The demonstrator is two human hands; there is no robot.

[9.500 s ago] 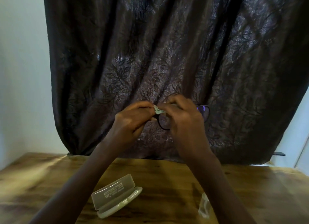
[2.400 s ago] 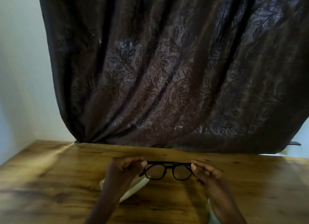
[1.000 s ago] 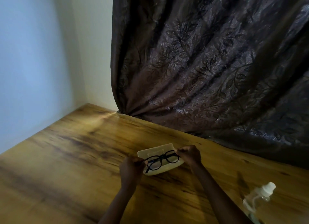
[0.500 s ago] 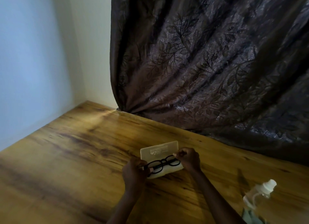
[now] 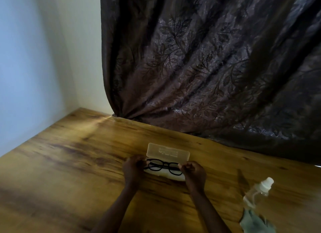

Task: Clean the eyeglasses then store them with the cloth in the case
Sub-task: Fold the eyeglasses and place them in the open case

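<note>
The black round-framed eyeglasses lie folded in the lower half of the pale open case, whose lid stands up behind them. My left hand pinches the left end of the frame and my right hand pinches the right end. A crumpled pale green cloth lies on the table at the lower right, apart from both hands.
A clear spray bottle with a white cap lies on the wooden table just above the cloth. A dark leaf-patterned curtain hangs behind the table's far edge. A pale wall borders the table on the left.
Both hands have lowered the eyeglasses into the open case, and the frame now rests flatter in it. The view has shifted slightly, bringing the cloth into sight.
</note>
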